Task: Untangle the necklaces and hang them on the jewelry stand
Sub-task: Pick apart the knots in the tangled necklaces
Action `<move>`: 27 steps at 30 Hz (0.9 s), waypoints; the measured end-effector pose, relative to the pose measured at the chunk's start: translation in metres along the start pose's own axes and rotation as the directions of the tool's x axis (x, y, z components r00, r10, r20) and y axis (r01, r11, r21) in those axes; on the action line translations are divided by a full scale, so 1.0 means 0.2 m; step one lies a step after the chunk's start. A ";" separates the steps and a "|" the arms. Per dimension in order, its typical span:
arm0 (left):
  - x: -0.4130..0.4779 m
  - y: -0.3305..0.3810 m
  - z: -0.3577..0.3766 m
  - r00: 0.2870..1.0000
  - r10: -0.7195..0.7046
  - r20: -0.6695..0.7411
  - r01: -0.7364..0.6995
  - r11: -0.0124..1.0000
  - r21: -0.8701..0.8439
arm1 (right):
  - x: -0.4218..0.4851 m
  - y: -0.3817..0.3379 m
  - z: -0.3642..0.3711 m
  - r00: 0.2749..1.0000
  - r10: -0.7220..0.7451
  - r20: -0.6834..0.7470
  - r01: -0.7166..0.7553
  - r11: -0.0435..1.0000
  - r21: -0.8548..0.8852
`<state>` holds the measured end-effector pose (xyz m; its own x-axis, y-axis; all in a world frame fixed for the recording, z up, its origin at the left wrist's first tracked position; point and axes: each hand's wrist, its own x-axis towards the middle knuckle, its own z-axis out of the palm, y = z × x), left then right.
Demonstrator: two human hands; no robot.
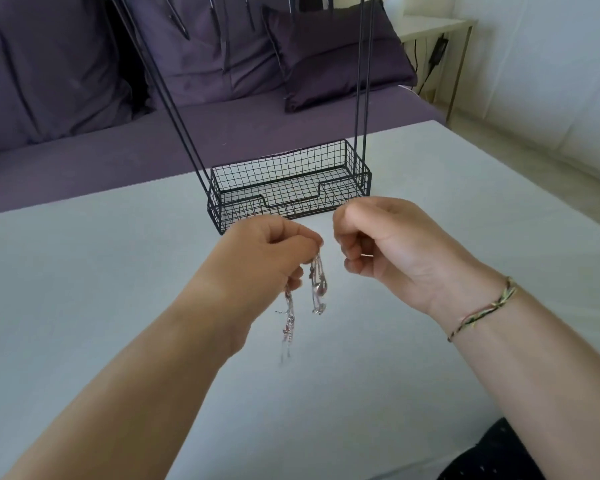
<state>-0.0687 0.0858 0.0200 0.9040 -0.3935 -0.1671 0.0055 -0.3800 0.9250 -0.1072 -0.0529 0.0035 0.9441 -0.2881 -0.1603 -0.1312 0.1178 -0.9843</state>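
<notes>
1. The left hand (267, 251) is gripping the tangled necklaces (317, 287), fingers curling round the top of the bunch. It is hovering just in front of the near-left corner of the wire basket (291, 174).
2. The right hand (378, 237) is hovering just beside the left, in front of the basket's near-right corner. Its fingers are curling into the palm. A small glint is showing there, but I cannot tell whether it is pinching a fine strand.
3. The necklaces are hanging below the left hand in two silvery strands, long axis vertical. The lower ends are blurring and appear clear of the table (101, 271).
4. The jewelry stand (364, 81) is rising beyond both hands. Its thin black uprights are climbing from the basket's two ends and leaving the top of the frame, so the hanging bar is not showing.
5. Judgement: untangling is looking like the step in hand, with hanging yet to come.
6. Key relation: the bunch is lying left of and slightly below the right hand, which is the nearer free hand. The next move is likely calling for it to cross leftward, take one strand and draw it sideways.
7. Risk: pulling hard is likely tightening the knots.
8. Also noting a woven bracelet (482, 306) on the right wrist and a purple sofa (84, 150) behind the basket.
</notes>
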 end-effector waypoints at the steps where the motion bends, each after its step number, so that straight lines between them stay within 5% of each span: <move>1: 0.00 0.00 -0.01 1.000 -0.013 -0.007 0.013 0.999 -0.044 | 0.00 0.00 -0.01 1.000 0.003 0.001 -0.003 1.000 0.005; 7: -0.01 0.02 -0.03 0.998 -0.035 0.047 0.043 0.982 -0.183 | -0.02 0.01 0.00 0.993 -0.079 0.087 0.080 0.997 -0.014; 27: -0.01 -0.01 -0.04 0.977 0.175 -0.119 -0.174 0.985 0.022 | -0.06 0.00 0.04 0.962 -0.248 0.111 0.268 0.936 -0.230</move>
<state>-0.0662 0.0947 0.0204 0.9353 -0.3516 0.0394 -0.1612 -0.3243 0.9321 -0.1162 -0.0416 0.0054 0.9747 -0.2009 0.0982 0.0606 -0.1853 -0.9808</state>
